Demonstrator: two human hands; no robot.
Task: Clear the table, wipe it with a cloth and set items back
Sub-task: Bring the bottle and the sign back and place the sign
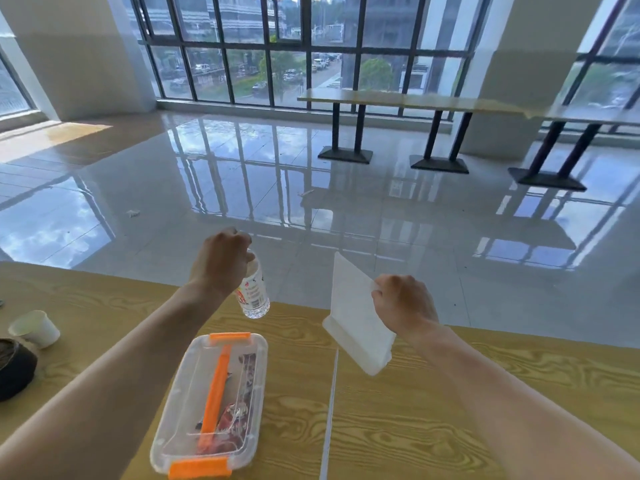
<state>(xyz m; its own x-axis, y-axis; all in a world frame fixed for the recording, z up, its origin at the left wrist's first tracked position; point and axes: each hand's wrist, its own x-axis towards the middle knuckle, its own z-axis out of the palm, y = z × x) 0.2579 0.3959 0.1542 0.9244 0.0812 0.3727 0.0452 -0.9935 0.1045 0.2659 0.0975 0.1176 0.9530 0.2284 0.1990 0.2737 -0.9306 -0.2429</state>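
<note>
My left hand (221, 259) grips the top of a small clear water bottle (254, 294) and holds it in the air over the far edge of the wooden table (450, 403). My right hand (403, 303) is closed on a white acrylic sign stand (356, 323), tilted and lifted just above the table. Below the bottle, a clear plastic box with orange clips and handle (211, 403) rests on the table with small items inside.
A white paper cup (34, 329) lies on its side at the table's left, beside a dark round object (14, 368). Beyond the table edge lies a glossy tiled floor, with long tables (415, 100) by the windows.
</note>
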